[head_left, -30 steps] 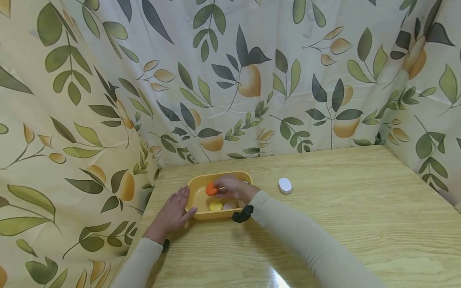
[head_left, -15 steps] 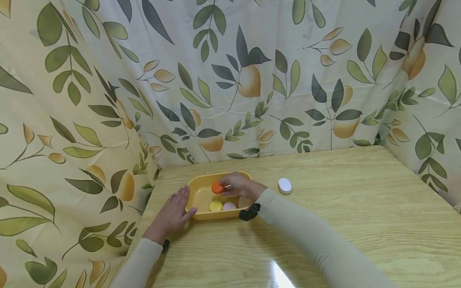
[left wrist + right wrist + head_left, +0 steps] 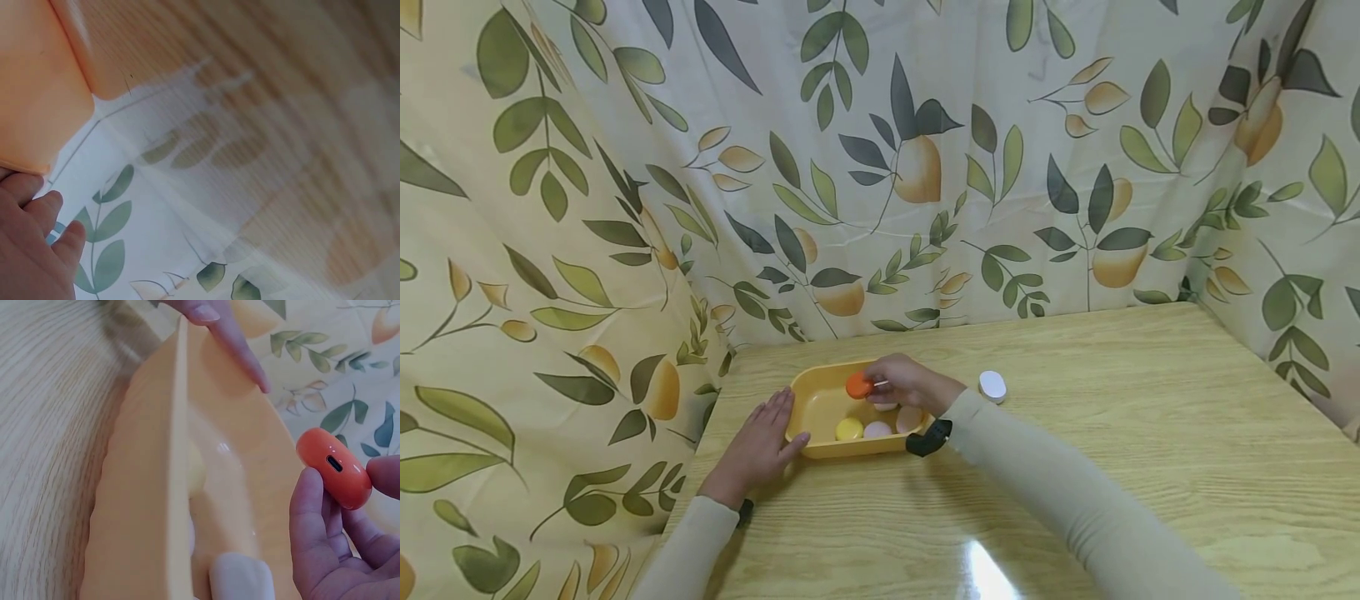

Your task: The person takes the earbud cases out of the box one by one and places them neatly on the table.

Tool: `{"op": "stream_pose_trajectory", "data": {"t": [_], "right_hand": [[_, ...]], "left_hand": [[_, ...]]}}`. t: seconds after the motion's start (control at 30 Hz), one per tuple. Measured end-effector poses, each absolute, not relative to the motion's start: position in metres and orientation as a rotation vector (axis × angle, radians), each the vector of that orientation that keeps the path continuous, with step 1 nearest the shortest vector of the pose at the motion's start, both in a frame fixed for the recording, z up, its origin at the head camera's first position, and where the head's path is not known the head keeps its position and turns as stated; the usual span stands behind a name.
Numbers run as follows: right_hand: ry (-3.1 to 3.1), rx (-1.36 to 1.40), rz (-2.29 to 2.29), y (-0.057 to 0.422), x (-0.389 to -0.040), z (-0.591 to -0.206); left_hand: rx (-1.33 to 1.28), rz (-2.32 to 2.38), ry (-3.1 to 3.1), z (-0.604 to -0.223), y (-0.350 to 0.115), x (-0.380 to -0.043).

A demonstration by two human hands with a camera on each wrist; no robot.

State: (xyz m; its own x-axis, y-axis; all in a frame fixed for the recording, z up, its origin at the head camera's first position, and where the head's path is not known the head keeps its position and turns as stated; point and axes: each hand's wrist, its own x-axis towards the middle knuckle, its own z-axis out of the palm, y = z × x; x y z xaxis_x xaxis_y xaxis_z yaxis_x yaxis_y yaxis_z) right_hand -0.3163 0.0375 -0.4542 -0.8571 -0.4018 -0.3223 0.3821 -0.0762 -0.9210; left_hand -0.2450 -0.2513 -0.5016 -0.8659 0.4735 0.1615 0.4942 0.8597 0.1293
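Between thumb and fingertips, my right hand (image 3: 904, 383) pinches an orange earbud case (image 3: 334, 467) with a small charging port in its side. It hangs over the yellow plastic bin (image 3: 812, 404), near the far rim in the head view. My left hand (image 3: 760, 442) lies with straight fingers along the bin's left end, the thumb at the front corner. Inside the bin are a yellow case (image 3: 849, 429), a lilac case (image 3: 877, 430), a beige case (image 3: 910, 419) and a white case (image 3: 242, 575), partly hidden by my right hand in the head view.
A white oval case (image 3: 992, 387) sits on the wood-grain table (image 3: 1112, 433), right of the bin. Leaf-patterned curtain (image 3: 880, 167) hangs behind the table and along its left side. Glare shows on the table near the front.
My right hand has moved right and slightly back with the orange earbud case, uncovering more of the cases in the bin. My left hand has stayed put on the bin.
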Motion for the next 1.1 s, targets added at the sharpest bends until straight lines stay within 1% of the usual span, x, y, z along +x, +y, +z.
{"op": "stream_pose_trajectory", "data": {"t": [0.3, 0.53, 1.1], "right_hand": [[1.675, -0.046, -1.976, 0.045, -0.314, -0.447], [1.674, -0.083, -1.949, 0.054, -0.315, -0.449], [1.706, -0.039, -1.918, 0.074, -0.313, -0.447]], "left_hand": [[-0.756, -0.256, -2.906, -0.501, -0.251, -0.244], [-0.751, -0.265, -2.911, -0.500, -0.251, -0.243], [-0.758, -0.266, -2.900, -0.503, -0.252, -0.244]]}}
